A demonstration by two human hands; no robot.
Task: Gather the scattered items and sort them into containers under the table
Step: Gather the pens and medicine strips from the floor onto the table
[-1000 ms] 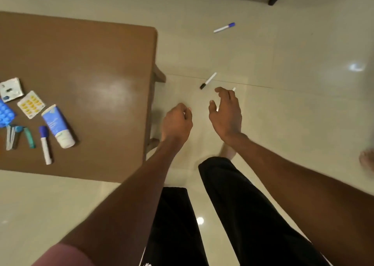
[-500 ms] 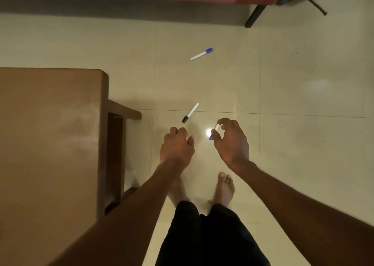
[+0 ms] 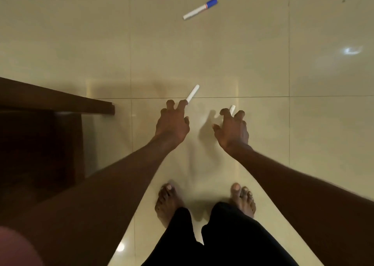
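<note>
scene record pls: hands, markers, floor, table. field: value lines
left hand: fingers curled over the near end of a white marker; grip not clear
right hand: fingers curled round a second marker, only its white tip shows
third marker: blue cap, lying loose on the floor beyond both hands
floor: glossy cream tiles
table: dark wooden edge at left
feet: bare, below the hands
containers: not in view
</note>
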